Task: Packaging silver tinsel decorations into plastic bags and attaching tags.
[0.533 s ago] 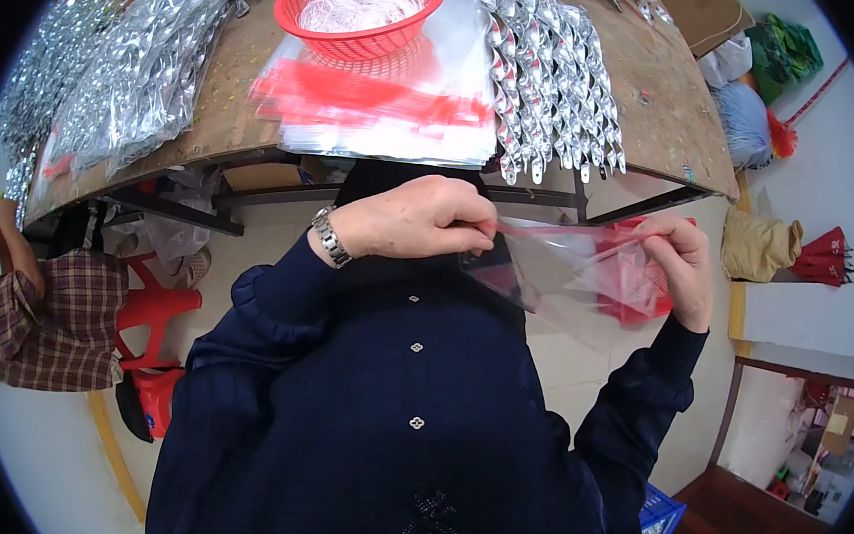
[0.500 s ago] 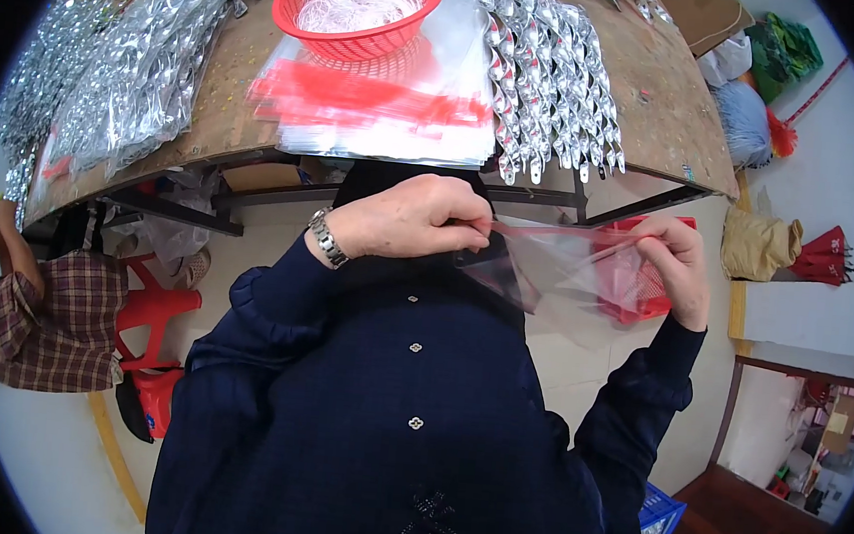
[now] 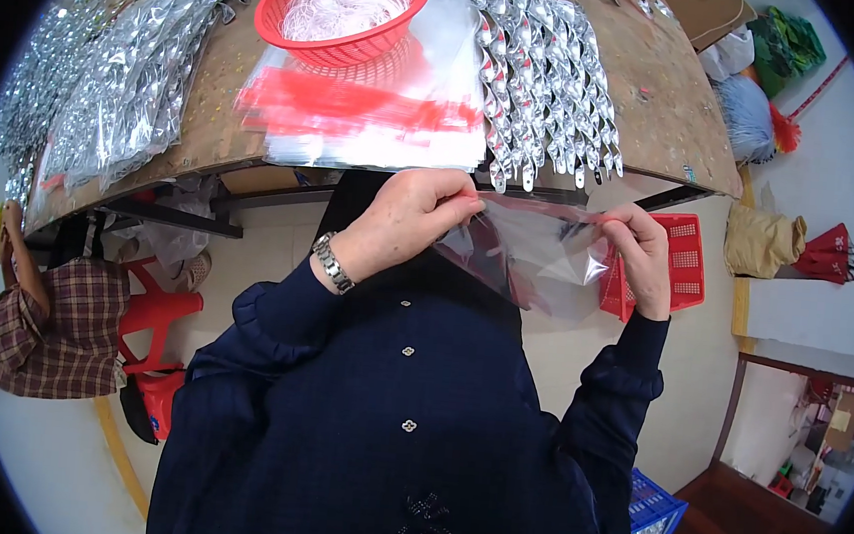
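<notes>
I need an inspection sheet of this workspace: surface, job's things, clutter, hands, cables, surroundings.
Surface: wooden table, worn.
Job's things: clear plastic bag with red top strip, stretched between both hands.
Clutter: red basket; stack of clear bags; rows of silver pieces; packed silver bags.
Hands: left hand and right hand each pinch the bag's top edge.
Cables: nothing seen.
Surroundings: person in plaid; red crate; blue crate.

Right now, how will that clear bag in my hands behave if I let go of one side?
The clear bag looks thin and creased, so it would likely flop down. It sags between the left hand and right hand, so it is probably very light. Its glossy film may be slippery.
</notes>
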`<state>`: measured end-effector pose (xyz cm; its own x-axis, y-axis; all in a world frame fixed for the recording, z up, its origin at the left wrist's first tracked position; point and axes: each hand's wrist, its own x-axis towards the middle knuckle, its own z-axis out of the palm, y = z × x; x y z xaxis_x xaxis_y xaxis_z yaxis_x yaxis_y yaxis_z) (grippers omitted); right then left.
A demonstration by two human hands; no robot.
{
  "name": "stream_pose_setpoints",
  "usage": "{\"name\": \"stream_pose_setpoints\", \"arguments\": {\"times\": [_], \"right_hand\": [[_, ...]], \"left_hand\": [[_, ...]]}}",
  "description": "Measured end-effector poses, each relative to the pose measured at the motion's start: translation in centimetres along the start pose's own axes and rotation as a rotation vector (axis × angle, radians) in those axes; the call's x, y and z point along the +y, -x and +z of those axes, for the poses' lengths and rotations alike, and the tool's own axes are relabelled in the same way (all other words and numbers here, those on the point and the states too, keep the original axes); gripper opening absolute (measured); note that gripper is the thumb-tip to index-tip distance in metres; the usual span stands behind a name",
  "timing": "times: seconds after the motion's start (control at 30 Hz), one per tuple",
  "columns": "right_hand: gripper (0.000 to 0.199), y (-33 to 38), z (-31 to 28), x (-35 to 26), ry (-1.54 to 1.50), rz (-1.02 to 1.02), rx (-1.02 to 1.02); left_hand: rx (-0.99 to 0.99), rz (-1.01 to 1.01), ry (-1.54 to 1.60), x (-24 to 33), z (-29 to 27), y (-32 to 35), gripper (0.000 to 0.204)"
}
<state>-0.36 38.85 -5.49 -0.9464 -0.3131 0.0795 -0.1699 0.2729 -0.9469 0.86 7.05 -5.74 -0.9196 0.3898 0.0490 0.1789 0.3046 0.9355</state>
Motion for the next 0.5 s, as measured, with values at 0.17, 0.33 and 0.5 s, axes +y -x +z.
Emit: {"name": "stream_pose_setpoints", "arguments": {"times": [0.17,0.33,0.5], "right_hand": [[0.008,-0.4,0.1,2.2,-0.108,-0.048,0.078],[0.004,-1.5,0.9,3.2,-0.241,-0.101,0.235],[0.007,-2.2,1.7,3.7,-0.100,-0.231,0.408]], "left_hand": [[0.071,-0.021,-0.084,0.5,0.5,-0.3,0.017],[0.155,0.000,-0.133,1.3,0.7,-1.1,0.013],[0.203,0.003,-0.168,0.9,1.1,-1.8,0.011]]}}
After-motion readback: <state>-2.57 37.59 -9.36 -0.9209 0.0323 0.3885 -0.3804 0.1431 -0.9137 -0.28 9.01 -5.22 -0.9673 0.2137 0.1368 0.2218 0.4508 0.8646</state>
